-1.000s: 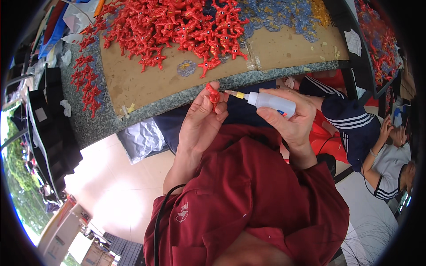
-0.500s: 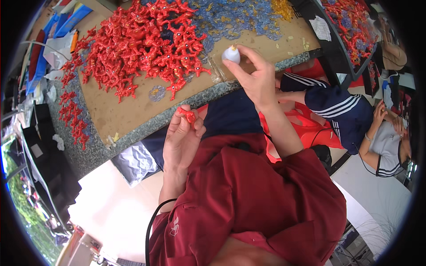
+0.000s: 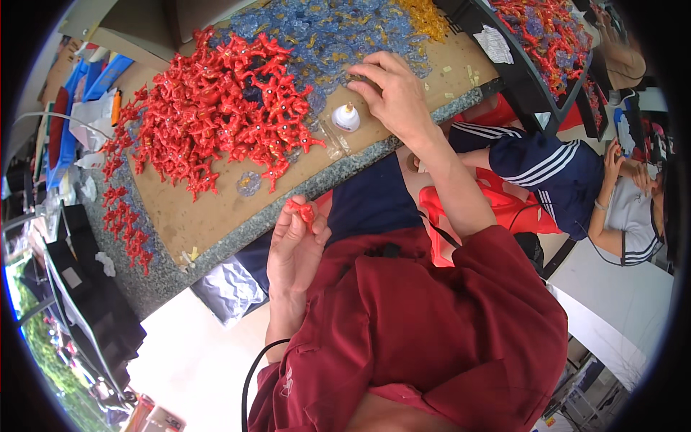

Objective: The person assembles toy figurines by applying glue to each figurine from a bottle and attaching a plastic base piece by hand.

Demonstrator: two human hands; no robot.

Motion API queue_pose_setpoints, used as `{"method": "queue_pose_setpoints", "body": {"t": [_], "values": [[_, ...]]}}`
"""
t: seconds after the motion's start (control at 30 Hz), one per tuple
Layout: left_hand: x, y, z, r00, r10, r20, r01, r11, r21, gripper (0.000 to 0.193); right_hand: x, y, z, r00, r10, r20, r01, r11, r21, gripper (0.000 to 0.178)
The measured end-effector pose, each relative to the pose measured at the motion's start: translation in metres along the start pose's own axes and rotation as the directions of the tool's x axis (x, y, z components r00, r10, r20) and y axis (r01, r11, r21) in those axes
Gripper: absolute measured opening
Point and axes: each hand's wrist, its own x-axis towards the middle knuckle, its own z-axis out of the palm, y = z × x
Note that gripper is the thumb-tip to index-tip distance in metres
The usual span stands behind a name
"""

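Pinched in the fingers of my left hand (image 3: 294,248) is a small red plastic figurine (image 3: 301,210), held in front of the table edge. A white squeeze bottle (image 3: 346,118) with a yellowish tip stands upright on the brown board (image 3: 232,216). Just beyond it my right hand (image 3: 396,93) is open, thumb and fingers apart, nothing visible between them. Under and past its fingertips spread clear bluish plastic pieces (image 3: 338,36) with yellow bits. A big heap of red figurines (image 3: 216,108) covers the board to the left.
Yellow pieces (image 3: 425,18) lie at the far edge. A black tray (image 3: 515,90) of red and blue parts is on the right, near a co-worker in a navy striped sleeve (image 3: 551,169). Several red figurines (image 3: 126,230) line the speckled table edge (image 3: 169,288) at left.
The bottle has gone from my right hand to the board and stands there. My right hand has let go and moved away toward the bluish pieces. My left hand still holds the figurine.
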Motion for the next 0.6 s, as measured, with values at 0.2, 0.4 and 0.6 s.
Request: {"method": "queue_pose_setpoints", "body": {"t": [0.2,0.4,0.6], "values": [[-0.005,-0.004,-0.007,1.000,0.011,-0.020,-0.012,1.000,-0.024,0.020,-0.016,0.003,-0.009,0.998,0.051,-0.038,-0.049,0.998,0.038,0.011],[-0.002,-0.003,-0.004,1.000,-0.021,-0.002,0.021,1.000,-0.022,0.018,-0.009,-0.006,-0.007,0.998,0.051,0.024,-0.051,0.998,-0.023,0.019],[-0.004,-0.005,-0.003,1.000,-0.001,0.008,0.001,1.000,0.013,0.020,-0.022,-0.008,-0.021,0.999,0.040,0.006,-0.040,0.999,-0.002,0.024]]}}
